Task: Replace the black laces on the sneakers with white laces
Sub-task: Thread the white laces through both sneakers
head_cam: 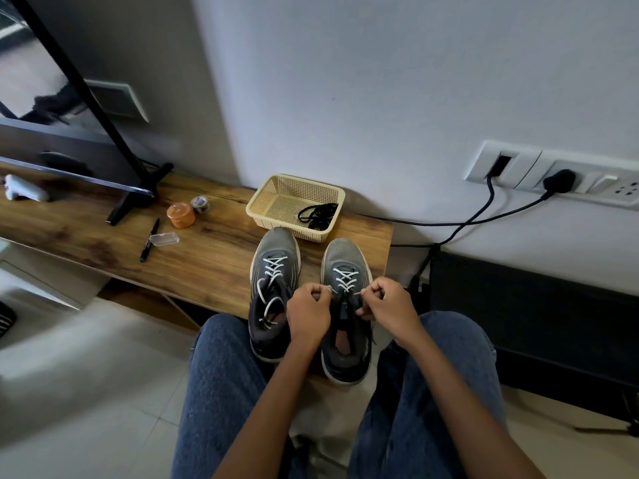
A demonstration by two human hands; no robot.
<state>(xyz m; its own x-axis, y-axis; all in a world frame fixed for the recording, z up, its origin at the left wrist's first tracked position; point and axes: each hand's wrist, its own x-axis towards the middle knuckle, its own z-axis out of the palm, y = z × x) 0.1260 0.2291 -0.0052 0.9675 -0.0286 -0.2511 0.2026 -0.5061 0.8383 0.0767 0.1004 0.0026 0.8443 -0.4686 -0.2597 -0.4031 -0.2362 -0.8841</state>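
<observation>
Both hands, left grip (308, 314), right grip (387, 305), pinching white lace (346, 279) ends on right sneaker (345, 326)

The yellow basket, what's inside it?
A tangle of black laces lies in the near right corner of the yellow basket. The rest shows bare mesh; anything under the laces is hidden.

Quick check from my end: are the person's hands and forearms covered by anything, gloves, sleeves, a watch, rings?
Nothing shows on them. The left hand and the right hand are bare, with no gloves and no rings visible. Both forearms are bare up to the bottom edge of the picture, so no sleeve or cuff shows, and neither wrist carries a watch or band. Below the arms, blue denim jeans cover both legs.
</observation>
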